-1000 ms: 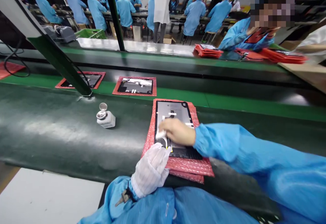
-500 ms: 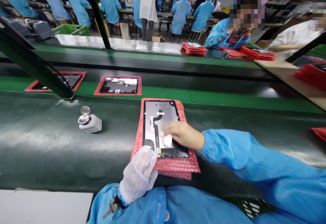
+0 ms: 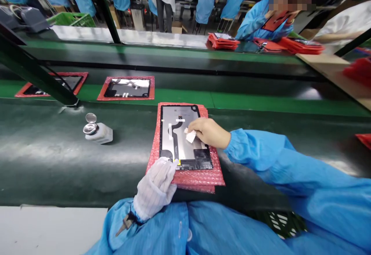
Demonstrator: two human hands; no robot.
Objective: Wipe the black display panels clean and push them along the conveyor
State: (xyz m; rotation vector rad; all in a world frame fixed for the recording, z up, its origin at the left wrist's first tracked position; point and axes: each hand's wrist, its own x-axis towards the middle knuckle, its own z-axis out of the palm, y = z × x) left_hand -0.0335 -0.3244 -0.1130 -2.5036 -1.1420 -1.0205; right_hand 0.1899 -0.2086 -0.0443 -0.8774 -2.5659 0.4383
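Observation:
A tablet screen lies back side up, with a dark flex cable and white tape strips, on a stack of red bubble-wrap bags. My bare right hand pinches a crumpled white wipe against the screen's right half. My left hand, in a white striped glove, rests at the screen's lower left corner beside a yellow label. Its fingers are closed over that corner; their undersides are hidden. To the left stands a white dispenser bottle with its metal lid flipped up.
Two more screens on red bags, one nearer and one behind a green post, lie on the green strip. Red stacks sit across the bench near a seated co-worker. A white board is at the lower left.
My right hand has moved the wipe up the screen, away from its lower part. The left hand stays at the corner. The whole view has shifted slightly.

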